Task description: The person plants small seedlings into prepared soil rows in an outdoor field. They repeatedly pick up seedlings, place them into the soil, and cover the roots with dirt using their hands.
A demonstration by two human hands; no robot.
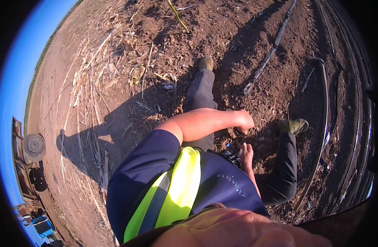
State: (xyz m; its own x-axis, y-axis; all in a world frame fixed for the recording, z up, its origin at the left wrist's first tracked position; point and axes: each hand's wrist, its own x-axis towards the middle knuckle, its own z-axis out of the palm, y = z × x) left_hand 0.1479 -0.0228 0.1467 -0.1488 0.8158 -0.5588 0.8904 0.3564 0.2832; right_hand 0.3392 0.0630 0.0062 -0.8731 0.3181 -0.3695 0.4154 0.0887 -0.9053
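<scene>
My left hand (246,121) is low over the loose brown soil between my legs, its fingers bent downward. Whether it grips anything is hidden. Close below it is my right hand (247,152), with fingertips showing beside a small dark object with pale and blue parts (232,155). That object lies partly behind my shirt, and I cannot tell what it is or whether the hand holds it. Dark trouser legs end in a shoe (206,63) ahead and another shoe (294,126) to the right.
A greyish, flattened hose or strip (270,55) lies on the tilled soil. A long curved pipe (324,102) runs along the right, beside dark parallel lines (358,123). Dry stalks (90,71) litter the left; a greenish stalk (178,17) lies ahead. A wheeled trailer (34,147) stands far left.
</scene>
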